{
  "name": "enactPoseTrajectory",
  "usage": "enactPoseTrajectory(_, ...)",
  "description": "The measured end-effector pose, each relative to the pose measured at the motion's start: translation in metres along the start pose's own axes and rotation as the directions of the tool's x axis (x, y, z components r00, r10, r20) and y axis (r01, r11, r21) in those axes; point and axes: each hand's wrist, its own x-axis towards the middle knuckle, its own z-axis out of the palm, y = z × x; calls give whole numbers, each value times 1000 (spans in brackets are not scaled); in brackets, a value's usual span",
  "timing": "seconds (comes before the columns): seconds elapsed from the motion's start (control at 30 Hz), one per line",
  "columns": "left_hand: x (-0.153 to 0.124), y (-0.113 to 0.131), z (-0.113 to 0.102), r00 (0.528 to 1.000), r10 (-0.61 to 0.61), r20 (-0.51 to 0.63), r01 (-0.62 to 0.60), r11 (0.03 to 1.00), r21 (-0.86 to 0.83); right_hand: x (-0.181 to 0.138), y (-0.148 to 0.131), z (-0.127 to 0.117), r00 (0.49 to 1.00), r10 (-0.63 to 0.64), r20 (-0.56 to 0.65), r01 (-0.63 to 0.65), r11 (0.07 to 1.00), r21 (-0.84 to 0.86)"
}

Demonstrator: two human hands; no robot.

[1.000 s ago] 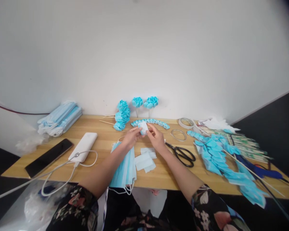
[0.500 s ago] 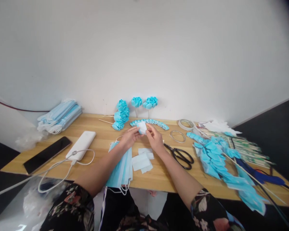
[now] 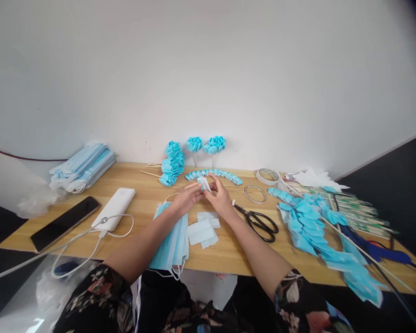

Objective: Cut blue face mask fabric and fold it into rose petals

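Between my two hands is a small folded piece of pale mask fabric (image 3: 204, 183), held above the middle of the table. My left hand (image 3: 190, 197) grips its left side with the fingertips. On its right side my right hand (image 3: 219, 195) pinches it, thumb low and index finger raised over it. Several cut fabric rectangles (image 3: 203, 231) lie flat just below my hands. A stack of blue face masks (image 3: 173, 238) sits partly under my left forearm. Behind my hands a curved row of overlapping blue petals (image 3: 229, 175) rests on the table.
Blue fabric flowers (image 3: 173, 162) on sticks lie near the wall. Black scissors (image 3: 260, 224), a wire coil (image 3: 255, 194) and a tape roll (image 3: 266, 176) are to the right, before petal strips (image 3: 305, 222) and a blue glue gun (image 3: 377, 252). Leftward are a power bank (image 3: 114, 208), phone (image 3: 65, 223) and bagged masks (image 3: 83, 166).
The fabric piece was flatter and more spread out; now it is folded narrower. My right index finger has lifted over it. The whole view has shifted slightly.
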Motion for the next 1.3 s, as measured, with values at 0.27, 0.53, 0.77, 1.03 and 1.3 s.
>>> enactPoseTrajectory(0.27,-1,3,-2,1000,-2,-17,3,998,64,1,1,0,1000,4,7,-4,1000,-18)
enactPoseTrajectory(0.53,1,1,-4,997,34,-76,-25,993,116,0,-1,2,1000,21,13,-20,999,-45)
enactPoseTrajectory(0.77,0,1,-1,987,36,-159,-8,985,172,0,6,1,998,54,17,-55,995,85)
enactPoseTrajectory(1.03,1,-4,-3,992,24,-126,-14,997,82,2,10,-2,996,63,-64,-56,994,94)
enactPoseTrajectory(1.3,1,-4,-1,988,55,-147,-48,998,51,-3,-8,-9,930,-275,-242,198,933,-302)
